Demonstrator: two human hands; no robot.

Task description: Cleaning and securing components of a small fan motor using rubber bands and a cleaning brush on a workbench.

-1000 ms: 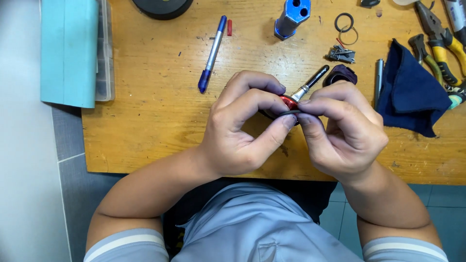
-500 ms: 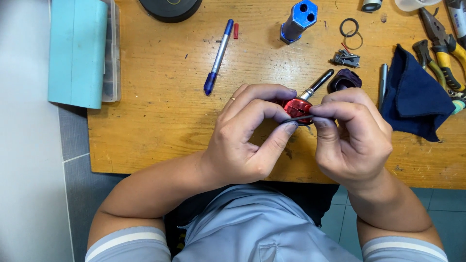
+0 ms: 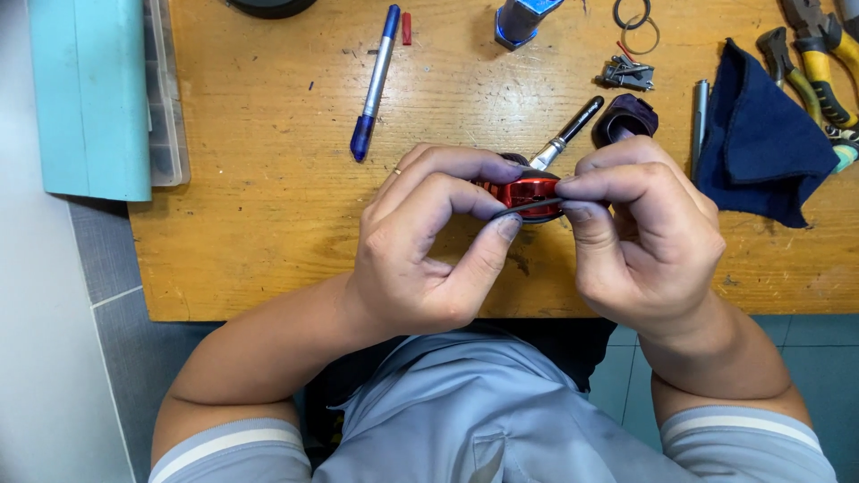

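Observation:
Both my hands meet over the near edge of a wooden workbench [image 3: 268, 224]. My left hand [image 3: 429, 241] and my right hand [image 3: 640, 237] pinch a small shiny red metal part [image 3: 523, 192] between thumbs and forefingers. A thin dark ring or band [image 3: 537, 207] runs across the part under my right fingertips. A black and silver pen-like tool [image 3: 565, 134] lies on the bench just behind the part, partly hidden by my fingers.
On the bench lie a blue pen [image 3: 376, 80], a small red cap [image 3: 406, 27], a blue holder [image 3: 519, 20], a dark cuff-shaped piece [image 3: 626, 116], a navy cloth [image 3: 761, 143], yellow-handled pliers [image 3: 819, 63] and black rings [image 3: 633, 18]. A teal case [image 3: 89, 89] sits at left.
My hands have turned the red part so more of its red face shows between the fingertips. My right fingers now press the dark band across it.

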